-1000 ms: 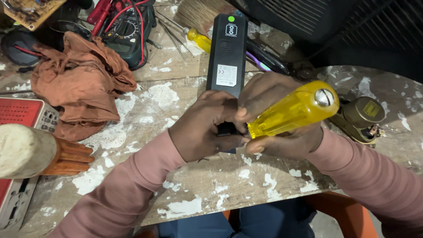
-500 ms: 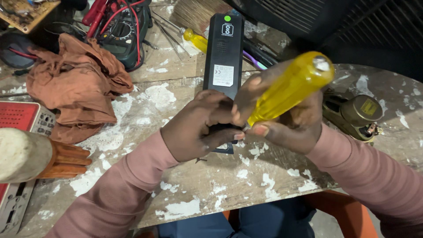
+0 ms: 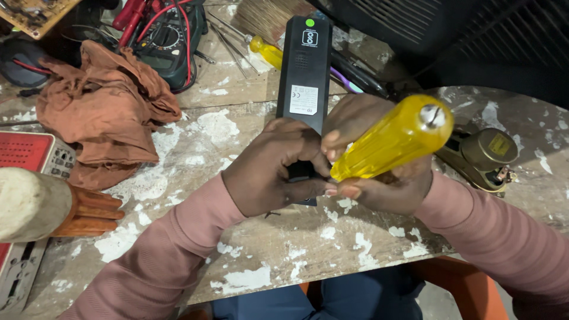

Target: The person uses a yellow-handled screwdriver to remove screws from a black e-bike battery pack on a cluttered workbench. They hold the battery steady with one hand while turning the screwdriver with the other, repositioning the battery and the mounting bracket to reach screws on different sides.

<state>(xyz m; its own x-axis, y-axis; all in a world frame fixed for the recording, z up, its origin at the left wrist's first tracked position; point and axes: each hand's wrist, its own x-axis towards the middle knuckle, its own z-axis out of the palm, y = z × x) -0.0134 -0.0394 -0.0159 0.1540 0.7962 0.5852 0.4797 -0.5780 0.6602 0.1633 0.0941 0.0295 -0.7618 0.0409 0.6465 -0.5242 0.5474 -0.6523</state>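
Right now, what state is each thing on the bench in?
Long black plastic device: lying flat, near end gripped by left hand.
Big yellow-handled screwdriver: held in right hand, tip hidden at the device's near end.
Small yellow-handled screwdriver: lying idle behind.
Rust-brown cloth: crumpled.
Dark green multimeter: lying with red leads over it.
Round brass-coloured can: lying beside the right forearm.

the flat box lies lengthwise on the table, its near end under both hands. left hand grips it from the left; right hand, touching it, holds the screwdriver over that end. cloth lies left, multimeter behind it, small motor right.
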